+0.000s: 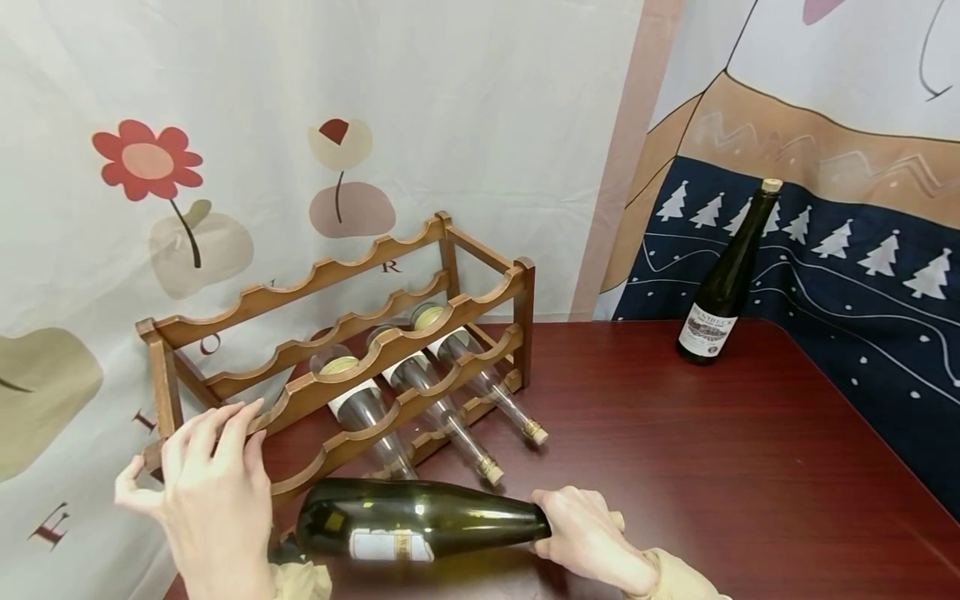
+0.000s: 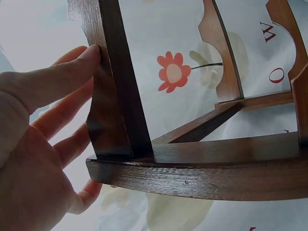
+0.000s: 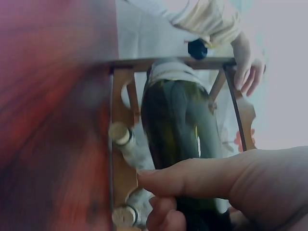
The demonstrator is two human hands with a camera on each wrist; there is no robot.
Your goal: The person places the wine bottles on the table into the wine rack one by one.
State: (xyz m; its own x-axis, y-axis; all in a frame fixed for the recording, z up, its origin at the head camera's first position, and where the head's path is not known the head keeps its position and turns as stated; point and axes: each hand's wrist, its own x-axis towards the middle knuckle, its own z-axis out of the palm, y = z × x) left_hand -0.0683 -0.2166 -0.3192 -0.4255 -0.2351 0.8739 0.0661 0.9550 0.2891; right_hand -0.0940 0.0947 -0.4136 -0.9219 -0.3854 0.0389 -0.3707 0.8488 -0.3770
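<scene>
My right hand (image 1: 587, 535) grips a dark green wine bottle (image 1: 480, 518) by its neck. The bottle lies nearly level in front of the wooden wine rack (image 1: 405, 342), its base to the left and its label partly seen. In the right wrist view, the thumb and curled fingers (image 3: 192, 178) wrap the bottle (image 3: 173, 120). My left hand (image 1: 217, 483) holds the rack's near left end; in the left wrist view, its thumb (image 2: 62, 77) presses one side of a rail (image 2: 108, 115) and the fingers lie behind it. Several clear corked bottles (image 1: 433, 392) rest in the rack's lower tier, necks toward the front.
Another green wine bottle (image 1: 727, 279) stands upright and corked at the back right of the red-brown table (image 1: 637, 433). A printed curtain (image 1: 487, 125) hangs close behind the rack, and a dark blue patterned one (image 1: 847, 250) borders the table on the right.
</scene>
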